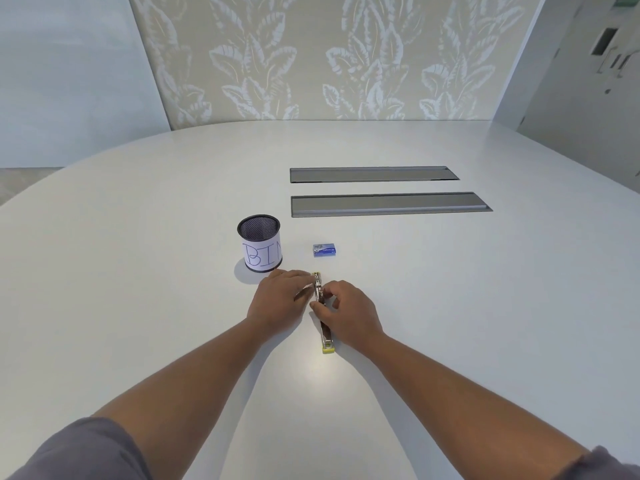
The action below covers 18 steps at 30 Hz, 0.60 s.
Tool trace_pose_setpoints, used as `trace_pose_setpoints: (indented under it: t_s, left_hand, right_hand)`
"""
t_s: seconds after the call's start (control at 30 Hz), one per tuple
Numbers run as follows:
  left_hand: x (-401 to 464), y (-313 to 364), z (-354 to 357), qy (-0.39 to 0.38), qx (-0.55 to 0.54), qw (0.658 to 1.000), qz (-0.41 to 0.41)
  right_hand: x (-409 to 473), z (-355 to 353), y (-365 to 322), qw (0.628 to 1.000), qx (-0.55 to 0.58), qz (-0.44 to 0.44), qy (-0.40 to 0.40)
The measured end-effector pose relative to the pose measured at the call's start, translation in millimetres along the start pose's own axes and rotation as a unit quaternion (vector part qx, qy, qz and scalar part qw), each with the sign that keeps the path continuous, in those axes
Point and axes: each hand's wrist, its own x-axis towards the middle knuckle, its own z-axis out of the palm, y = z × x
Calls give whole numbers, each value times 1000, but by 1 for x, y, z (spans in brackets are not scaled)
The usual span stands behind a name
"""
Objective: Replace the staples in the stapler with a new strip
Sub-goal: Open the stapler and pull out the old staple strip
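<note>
Pinching grip: left hand [282,295] and right hand [348,311], fingers curled narrow, both touching one stapler [323,318].
Stapler: opened flat on the surface [450,306], between the hands.
Staple box [324,250]: one, beyond.
Mesh cup [259,243]: one, marked BIN.

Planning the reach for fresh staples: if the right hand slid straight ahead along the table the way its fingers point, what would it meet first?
Most likely the stapler itself: the right hand points up and left, fingertips already on it. Beyond lie the left hand and mesh bin; the staple box sits to the right of that line.
</note>
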Motion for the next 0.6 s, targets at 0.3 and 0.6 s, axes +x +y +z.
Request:
trace_pose_setpoints:
  t_s: [0.3, 0.6]
  left_hand:
    - [28, 20, -20, -28, -290, 917, -272]
    - [41, 31, -16, -86, -212, 916, -330]
  right_hand:
    - [2, 2, 2, 1000, -3, 5, 5]
    - [3, 2, 4, 1000, -5, -1, 2]
